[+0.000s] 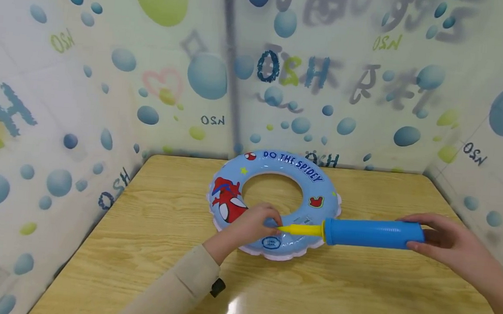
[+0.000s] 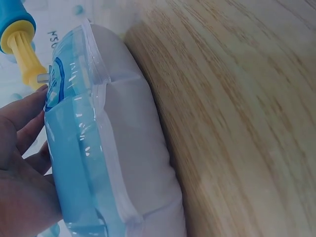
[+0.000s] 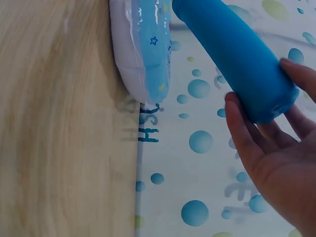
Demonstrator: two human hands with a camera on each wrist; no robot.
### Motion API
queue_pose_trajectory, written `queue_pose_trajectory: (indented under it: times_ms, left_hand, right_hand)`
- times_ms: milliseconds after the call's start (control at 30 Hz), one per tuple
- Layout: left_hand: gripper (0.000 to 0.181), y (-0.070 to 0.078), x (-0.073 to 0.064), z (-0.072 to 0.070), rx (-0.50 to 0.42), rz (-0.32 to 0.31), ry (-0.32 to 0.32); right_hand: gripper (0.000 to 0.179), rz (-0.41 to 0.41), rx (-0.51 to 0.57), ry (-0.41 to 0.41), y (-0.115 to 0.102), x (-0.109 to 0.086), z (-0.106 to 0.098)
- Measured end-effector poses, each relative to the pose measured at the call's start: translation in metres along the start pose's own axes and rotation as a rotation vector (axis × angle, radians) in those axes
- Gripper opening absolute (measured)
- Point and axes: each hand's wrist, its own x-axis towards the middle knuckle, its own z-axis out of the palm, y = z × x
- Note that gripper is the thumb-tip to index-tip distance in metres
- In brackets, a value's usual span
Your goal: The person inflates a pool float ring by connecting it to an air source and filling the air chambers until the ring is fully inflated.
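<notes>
A blue inflated swim ring [image 1: 320, 187] with a red cartoon figure and white scalloped edge lies on the table. My left hand [image 1: 253, 222] is over its near side, fingertips pinching at the clear valve [image 2: 43, 78]. My right hand [image 1: 453, 244] grips the far end of a blue hand pump [image 1: 374, 233] between thumb and fingers, holding it level above the table. The pump's yellow nozzle [image 1: 303, 230] points left, its tip right at the valve. In the right wrist view, the fingers wrap the pump's rounded end [image 3: 274, 101].
The wooden table [image 1: 158, 268] runs back to a wall [image 1: 182, 137] printed with bubbles and lettering. Similar side walls stand left and right. A small black object [image 1: 218, 287] shows beside the left sleeve.
</notes>
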Motion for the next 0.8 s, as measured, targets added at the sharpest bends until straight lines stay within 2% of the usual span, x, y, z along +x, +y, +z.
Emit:
queue_pose_trajectory:
  times_ms: [100,267,367,500,600,800]
  left_hand:
    - [0.009,0.0,0.0,0.0,-0.002,-0.003,0.0]
    - [0.008,-0.001,-0.002,-0.001,-0.011,-0.004,0.0]
    - [0.007,-0.001,-0.002,0.0,-0.007,-0.003,0.002]
    - [0.008,-0.001,-0.002,0.001,0.008,0.009,0.009]
    - [0.008,-0.001,-0.002,0.002,0.015,0.02,0.011]
    - [0.008,0.0,-0.001,0.003,0.021,0.021,0.024]
  right_hand:
    - [0.041,0.0,-0.004,-0.13,-0.001,0.007,-0.008]
    - [0.043,-0.065,0.011,-0.364,-0.005,0.019,-0.018]
    - [0.046,-0.018,-0.003,-0.473,-0.013,0.027,-0.02]
    - [0.056,0.066,-0.149,-0.557,-0.026,0.038,-0.02]
    - [0.065,0.072,-0.252,-0.602,-0.033,0.046,-0.016]
    - [0.074,0.083,-0.274,-0.698,-0.044,0.062,-0.004]
